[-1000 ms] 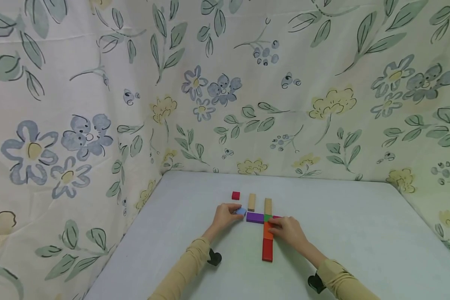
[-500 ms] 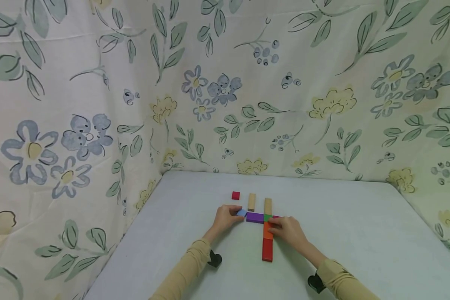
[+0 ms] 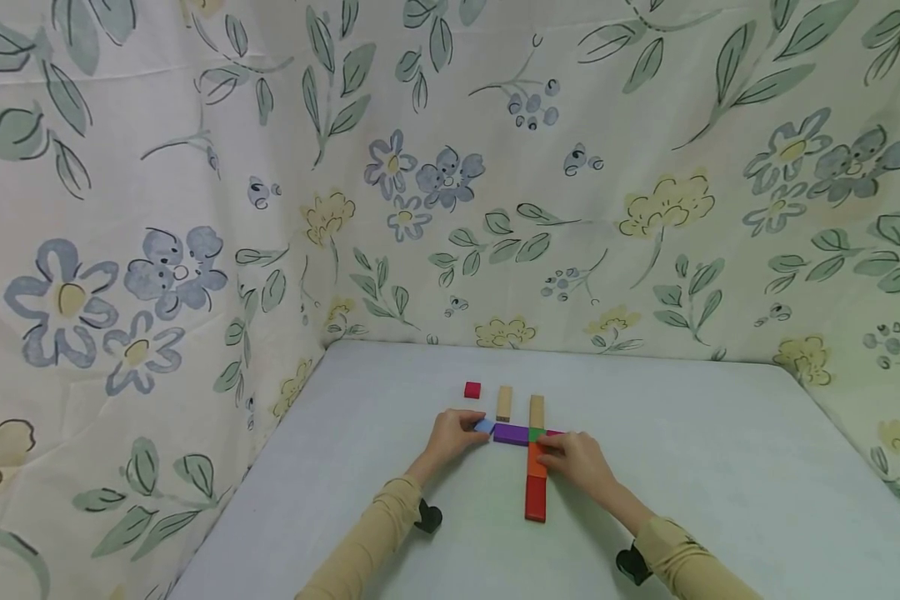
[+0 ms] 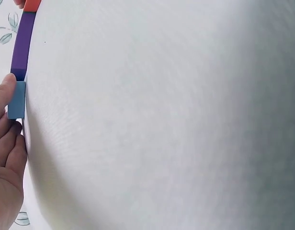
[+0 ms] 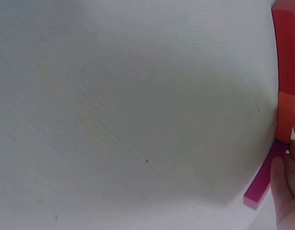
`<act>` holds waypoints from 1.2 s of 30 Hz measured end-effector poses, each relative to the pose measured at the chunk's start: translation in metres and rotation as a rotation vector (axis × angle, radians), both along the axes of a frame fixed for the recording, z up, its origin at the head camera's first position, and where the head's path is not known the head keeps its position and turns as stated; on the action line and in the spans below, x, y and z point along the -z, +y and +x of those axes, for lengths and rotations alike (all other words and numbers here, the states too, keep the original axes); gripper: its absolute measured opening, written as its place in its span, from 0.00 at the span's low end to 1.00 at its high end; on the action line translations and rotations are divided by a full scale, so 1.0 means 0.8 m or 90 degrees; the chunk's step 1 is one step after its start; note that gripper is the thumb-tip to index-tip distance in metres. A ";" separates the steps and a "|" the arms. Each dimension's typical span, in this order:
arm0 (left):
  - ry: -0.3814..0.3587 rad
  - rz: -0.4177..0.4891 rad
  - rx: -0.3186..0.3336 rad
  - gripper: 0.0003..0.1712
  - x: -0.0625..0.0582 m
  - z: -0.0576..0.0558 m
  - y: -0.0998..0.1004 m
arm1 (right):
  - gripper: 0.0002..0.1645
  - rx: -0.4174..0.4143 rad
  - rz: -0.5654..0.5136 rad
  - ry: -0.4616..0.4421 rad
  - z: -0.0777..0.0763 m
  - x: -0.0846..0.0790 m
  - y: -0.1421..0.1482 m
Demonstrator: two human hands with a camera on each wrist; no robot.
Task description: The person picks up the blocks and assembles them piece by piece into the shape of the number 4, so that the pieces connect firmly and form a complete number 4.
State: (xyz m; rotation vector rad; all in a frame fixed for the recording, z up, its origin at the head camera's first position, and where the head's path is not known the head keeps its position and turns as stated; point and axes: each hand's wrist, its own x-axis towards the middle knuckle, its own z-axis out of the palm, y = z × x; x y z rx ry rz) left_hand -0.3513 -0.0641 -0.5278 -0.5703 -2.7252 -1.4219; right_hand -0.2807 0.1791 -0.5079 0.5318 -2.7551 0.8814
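Note:
My left hand [image 3: 450,435] pinches a light blue block [image 4: 17,99] between thumb and fingers. The block's end sits right at the left end of a purple block [image 3: 511,434]. My right hand [image 3: 579,462] rests on the middle of a cross of blocks, its fingertips at the green block [image 3: 536,435] and the orange block [image 3: 537,460]. A magenta block [image 5: 265,176] runs out under those fingers and is mostly hidden in the head view. Below the orange one lies a red block [image 3: 536,498]; above the green one lies a natural wood block [image 3: 537,411].
A small red cube [image 3: 472,390] and a second plain wood block [image 3: 504,403] lie behind the purple block. The white table [image 3: 390,383] meets a flower-printed cloth [image 3: 495,275] at the back and left.
My left hand has shifted slightly right, and the light blue block has turned and come up against the purple one's end. The right hand has stayed in place.

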 end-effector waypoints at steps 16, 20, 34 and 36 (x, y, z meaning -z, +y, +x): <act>-0.003 0.009 0.002 0.23 -0.002 0.002 0.002 | 0.18 -0.009 0.001 0.010 -0.002 0.001 0.002; 0.022 0.017 0.019 0.23 -0.001 0.003 -0.001 | 0.18 -0.005 0.005 0.008 -0.002 0.001 0.001; -0.015 0.010 -0.010 0.24 -0.002 0.001 0.003 | 0.19 -0.002 0.003 0.002 0.000 -0.002 0.001; -0.021 0.016 -0.012 0.25 -0.002 0.001 0.002 | 0.19 -0.003 0.005 0.002 -0.001 -0.002 0.001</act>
